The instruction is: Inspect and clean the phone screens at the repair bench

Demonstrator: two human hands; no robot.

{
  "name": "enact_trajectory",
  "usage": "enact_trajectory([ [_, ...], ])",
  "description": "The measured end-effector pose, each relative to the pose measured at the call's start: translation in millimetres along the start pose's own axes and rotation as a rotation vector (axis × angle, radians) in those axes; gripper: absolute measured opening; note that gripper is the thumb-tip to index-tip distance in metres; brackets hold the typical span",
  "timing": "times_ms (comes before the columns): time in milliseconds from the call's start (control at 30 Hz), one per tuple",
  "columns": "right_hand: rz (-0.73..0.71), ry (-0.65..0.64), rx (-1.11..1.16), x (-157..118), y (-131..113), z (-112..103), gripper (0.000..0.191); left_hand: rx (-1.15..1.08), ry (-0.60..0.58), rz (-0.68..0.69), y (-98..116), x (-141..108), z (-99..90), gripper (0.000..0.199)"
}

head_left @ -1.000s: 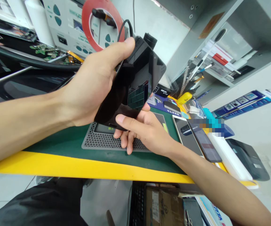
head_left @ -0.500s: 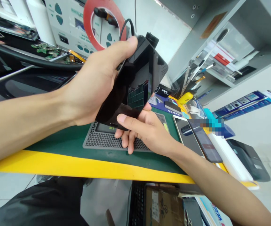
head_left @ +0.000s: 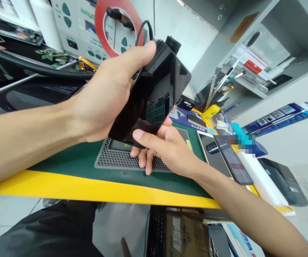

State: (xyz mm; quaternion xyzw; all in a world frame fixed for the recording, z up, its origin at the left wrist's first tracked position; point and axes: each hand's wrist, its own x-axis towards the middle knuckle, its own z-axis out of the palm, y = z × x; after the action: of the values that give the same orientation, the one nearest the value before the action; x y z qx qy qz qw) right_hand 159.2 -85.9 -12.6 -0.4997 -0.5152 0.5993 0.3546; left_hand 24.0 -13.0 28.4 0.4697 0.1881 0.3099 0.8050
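Observation:
A black smartphone (head_left: 154, 103) is held tilted above the bench, its dark glossy screen reflecting shelves. My left hand (head_left: 113, 84) grips its left side, thumb along the upper edge; the fingers behind it are hidden. At the lower right corner my right hand (head_left: 167, 150) holds it too, with the thumb on the front near the home button and the other fingers curled underneath. Below the phone a grey honeycomb-patterned pad (head_left: 111, 159) rests on the green mat (head_left: 71, 157), partly covered by the hands.
A red tape roll (head_left: 100, 30) hangs before a control unit (head_left: 76, 21) at the back. To the right lie a white-framed phone (head_left: 214, 150), a dark phone (head_left: 234, 160) and a white box (head_left: 261, 178). Grey shelves (head_left: 266, 32) rise behind. A cardboard box (head_left: 186, 232) stands under the bench.

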Motion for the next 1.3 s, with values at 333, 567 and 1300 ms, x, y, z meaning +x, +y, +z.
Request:
enact_trajectory([
  [333, -0.002, -0.019, -0.037, -1.5, 1.5, -1.0, 0.052, 0.158, -0.102, 0.067, -1.4, -0.8, -3.3, 0.067],
  [567, 0.01, -0.024, -0.057, -0.9, 2.5, -2.6, 0.052, 0.147, -0.102, 0.031, -1.6, -0.4, -4.4, 0.069],
  [1300, -0.002, -0.027, -0.056, -1.4, 1.8, -2.1, 0.052, 0.196, -0.163, 0.055, -2.7, -1.1, -7.3, 0.077],
])
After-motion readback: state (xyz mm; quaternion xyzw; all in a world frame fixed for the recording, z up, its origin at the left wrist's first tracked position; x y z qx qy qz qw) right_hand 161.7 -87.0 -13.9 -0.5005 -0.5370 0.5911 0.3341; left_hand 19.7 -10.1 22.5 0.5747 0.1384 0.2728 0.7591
